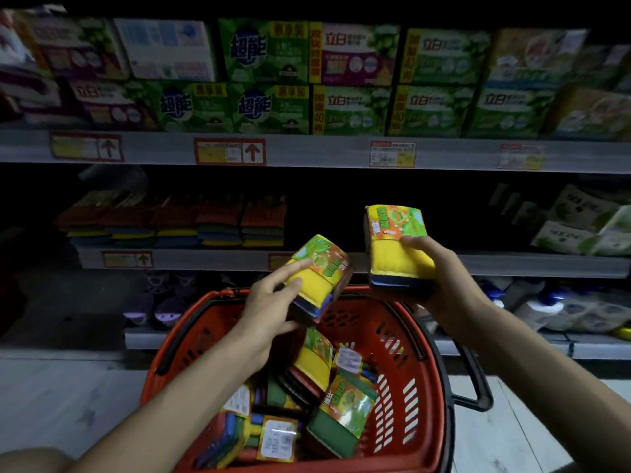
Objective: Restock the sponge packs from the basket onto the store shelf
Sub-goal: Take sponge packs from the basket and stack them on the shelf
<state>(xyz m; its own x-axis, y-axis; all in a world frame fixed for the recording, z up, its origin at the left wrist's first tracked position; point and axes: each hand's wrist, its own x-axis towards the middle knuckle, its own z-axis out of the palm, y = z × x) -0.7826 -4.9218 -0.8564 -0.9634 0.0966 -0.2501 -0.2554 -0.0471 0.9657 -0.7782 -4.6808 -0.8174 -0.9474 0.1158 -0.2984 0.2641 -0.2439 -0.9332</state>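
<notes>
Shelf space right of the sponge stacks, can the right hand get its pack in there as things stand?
Probably yes. The right hand holds its pack up in front of that dark space, with nothing visible between. The left hand and left pack sit lower.

A tilted sponge pack [316, 271] and an upright sponge pack [397, 247], both yellow with green labels, were held above the red basket [428, 367], which contained jumbled packs [345, 409].

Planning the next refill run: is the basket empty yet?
Not empty: several loose packs lie inside the basket, below the left hand gripping the left pack and the right hand gripping the right pack.
</notes>
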